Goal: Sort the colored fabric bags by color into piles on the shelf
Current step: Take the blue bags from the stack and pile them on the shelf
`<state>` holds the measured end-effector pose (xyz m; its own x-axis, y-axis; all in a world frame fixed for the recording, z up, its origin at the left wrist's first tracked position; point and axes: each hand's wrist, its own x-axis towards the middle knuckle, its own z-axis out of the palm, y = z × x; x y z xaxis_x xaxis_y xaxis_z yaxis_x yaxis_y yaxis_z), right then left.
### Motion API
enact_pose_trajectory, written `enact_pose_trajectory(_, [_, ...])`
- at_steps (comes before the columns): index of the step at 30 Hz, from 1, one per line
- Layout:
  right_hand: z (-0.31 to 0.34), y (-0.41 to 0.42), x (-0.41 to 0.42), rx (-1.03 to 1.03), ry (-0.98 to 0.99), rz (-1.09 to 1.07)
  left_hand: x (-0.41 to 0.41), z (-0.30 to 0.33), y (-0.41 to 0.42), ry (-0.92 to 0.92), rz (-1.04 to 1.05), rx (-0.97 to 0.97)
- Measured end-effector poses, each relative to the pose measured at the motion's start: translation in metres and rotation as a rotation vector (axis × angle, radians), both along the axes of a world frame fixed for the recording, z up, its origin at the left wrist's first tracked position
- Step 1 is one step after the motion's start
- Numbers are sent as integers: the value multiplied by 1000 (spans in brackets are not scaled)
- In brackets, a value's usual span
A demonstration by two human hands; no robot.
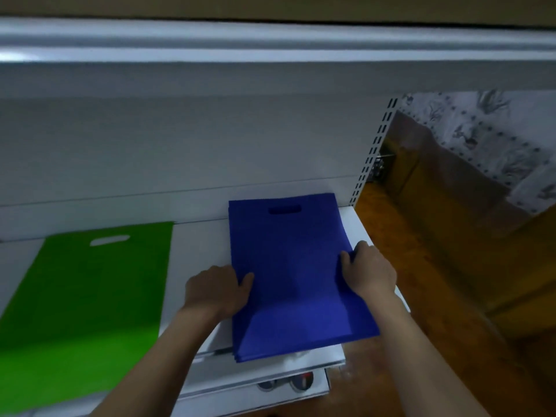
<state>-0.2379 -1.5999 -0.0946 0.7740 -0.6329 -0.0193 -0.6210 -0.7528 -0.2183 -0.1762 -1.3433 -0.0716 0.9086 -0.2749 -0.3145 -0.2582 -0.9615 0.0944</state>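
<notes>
A stack of blue fabric bags [288,257] lies at the right end of the white shelf [198,242], handle cut-out toward the back. Its near end hangs over the shelf's front edge. My left hand [218,288] grips the stack's left edge, thumb on top. My right hand [367,270] grips the right edge, thumb on top and fingers curled around the side. A pile of green fabric bags [87,296] lies flat at the left of the shelf, apart from the blue stack.
A shelf board [270,40] runs overhead across the top. A slotted white upright [373,152] marks the shelf's right end. Beyond it are a wooden floor [421,251] and patterned wallpaper [496,139]. A lower shelf edge [255,380] shows below.
</notes>
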Motion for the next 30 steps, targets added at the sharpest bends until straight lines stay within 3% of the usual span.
enact_pose_trajectory(9, [14,2,-2,52,29,1,-2,3,2,58,81,-59])
enact_pose_trajectory(12, [34,22,1,-2,-94,21,-5,7,17,32,153,-137])
enact_pose_trajectory(15, [53,74,13,75,-258,217,-14,12,57,-127,218,-225])
enact_pose_trajectory(18, [59,151,24,122,-237,495,-29,22,116,-321,250,-284])
enact_pose_trajectory(30, [77,481,24,121,-238,1210,-137,48,417,-544,754,-207])
